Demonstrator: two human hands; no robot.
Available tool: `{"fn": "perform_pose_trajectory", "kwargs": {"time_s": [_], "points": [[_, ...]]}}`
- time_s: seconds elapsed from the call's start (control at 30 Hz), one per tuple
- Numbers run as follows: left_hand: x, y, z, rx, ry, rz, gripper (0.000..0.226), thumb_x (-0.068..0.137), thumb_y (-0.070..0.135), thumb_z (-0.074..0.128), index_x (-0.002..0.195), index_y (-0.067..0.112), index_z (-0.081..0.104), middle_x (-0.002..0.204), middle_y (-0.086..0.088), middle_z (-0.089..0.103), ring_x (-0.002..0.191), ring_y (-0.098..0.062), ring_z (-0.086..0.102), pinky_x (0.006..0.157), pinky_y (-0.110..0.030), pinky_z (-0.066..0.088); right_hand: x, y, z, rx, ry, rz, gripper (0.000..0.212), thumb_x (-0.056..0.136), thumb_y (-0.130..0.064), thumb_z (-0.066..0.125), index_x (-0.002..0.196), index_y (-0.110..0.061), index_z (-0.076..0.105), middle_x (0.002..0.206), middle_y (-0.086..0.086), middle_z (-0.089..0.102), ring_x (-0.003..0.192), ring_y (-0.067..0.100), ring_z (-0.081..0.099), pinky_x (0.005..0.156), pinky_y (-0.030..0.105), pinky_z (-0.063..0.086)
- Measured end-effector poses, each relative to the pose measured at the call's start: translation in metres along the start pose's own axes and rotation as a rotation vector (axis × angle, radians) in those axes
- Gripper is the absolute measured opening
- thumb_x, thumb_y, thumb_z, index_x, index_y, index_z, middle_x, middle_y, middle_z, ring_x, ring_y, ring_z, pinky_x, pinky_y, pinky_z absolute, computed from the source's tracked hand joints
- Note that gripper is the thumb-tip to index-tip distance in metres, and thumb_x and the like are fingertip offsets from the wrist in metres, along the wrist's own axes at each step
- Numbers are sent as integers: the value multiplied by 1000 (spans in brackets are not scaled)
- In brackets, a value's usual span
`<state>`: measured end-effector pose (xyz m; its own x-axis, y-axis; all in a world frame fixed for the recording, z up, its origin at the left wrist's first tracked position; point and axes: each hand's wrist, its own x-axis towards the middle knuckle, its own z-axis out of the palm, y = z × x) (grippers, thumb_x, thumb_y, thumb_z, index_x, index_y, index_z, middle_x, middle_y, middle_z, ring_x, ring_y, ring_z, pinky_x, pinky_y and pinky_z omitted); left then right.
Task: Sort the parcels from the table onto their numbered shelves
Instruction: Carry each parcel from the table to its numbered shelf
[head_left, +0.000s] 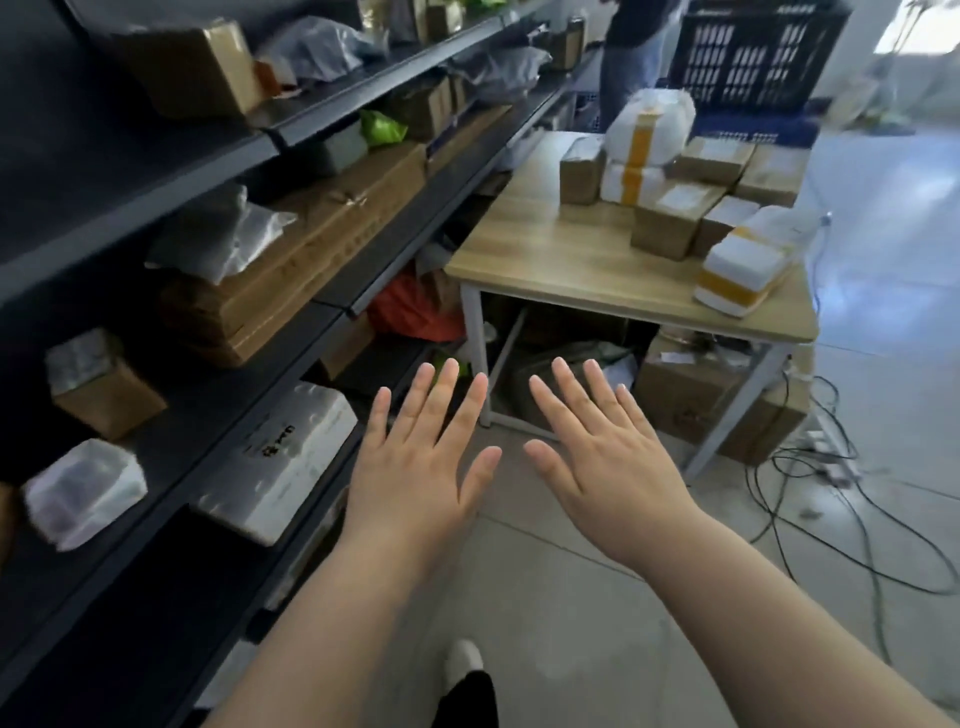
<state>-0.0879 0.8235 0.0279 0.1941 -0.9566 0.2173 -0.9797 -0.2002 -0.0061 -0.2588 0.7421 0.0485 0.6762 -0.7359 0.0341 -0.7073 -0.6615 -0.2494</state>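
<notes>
My left hand (421, 467) and my right hand (602, 457) are held out side by side over the floor, palms down, fingers spread, holding nothing. Ahead stands a wooden table (561, 265) with several parcels at its far right: brown cardboard boxes (670, 218), a white bag with yellow tape (649, 124) and a white foam box with yellow tape (743, 270). Dark shelves (332, 296) run along the left, holding a long flat carton (322, 244), a white box (280, 462), a small brown box (104, 389) and plastic-wrapped packets (83, 493).
Cartons (711, 395) are stacked under the table. Black cables (852, 499) trail over the floor at the right. A dark plastic crate (753, 52) sits behind the table, and a person (628, 57) stands at the far end of the shelves. My shoe (462, 665) shows below.
</notes>
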Motion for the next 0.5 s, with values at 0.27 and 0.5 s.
{"fn": "perform_pose_trajectory", "kwargs": {"time_s": [0.27,0.5], "points": [[148,-55,34,-57,-41,134,63,85,61,-10,142,37,-21,151,8,-23,139,-8,-26,109,-32,-26,121,23,6,14,46,193,72,81,-63,-9,147,-35,-11,154,-10,-21,141,14,-27,117,35,-12],[240,-22,62,-138,-131,344,66,81,63,-12,140,37,-23,151,10,-26,138,-7,-29,111,-32,-25,143,82,18,12,32,413,87,67,-71,-31,145,-34,-17,152,-12,-24,139,12,-30,114,32,-14]]}}
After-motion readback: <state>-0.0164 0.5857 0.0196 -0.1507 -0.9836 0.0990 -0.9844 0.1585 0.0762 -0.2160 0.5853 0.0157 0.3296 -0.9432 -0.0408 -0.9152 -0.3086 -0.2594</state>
